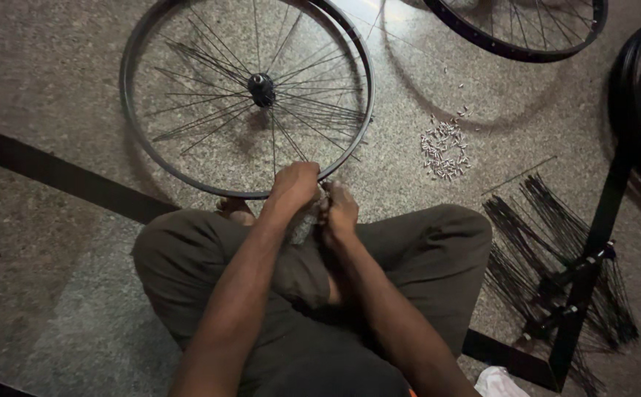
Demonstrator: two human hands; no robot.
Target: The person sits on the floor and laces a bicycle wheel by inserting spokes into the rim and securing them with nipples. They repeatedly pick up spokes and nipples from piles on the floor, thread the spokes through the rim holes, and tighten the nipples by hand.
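Note:
A black bicycle wheel rim [138, 140] with thin spokes and a dark hub [261, 88] lies on the speckled floor in front of my crossed legs. My left hand [294, 184] is closed on the near edge of the rim. My right hand [340, 209] sits right beside it at the rim, fingers curled around something small that I cannot make out. Both hands nearly touch each other.
A pile of small silvery spoke nipples [445, 149] lies on the floor to the right of the wheel. Bundles of black spokes [548, 235] fan out at right over a black metal stand [592, 250]. A second wheel [526, 33] and a tyre [633, 95] are at the top right.

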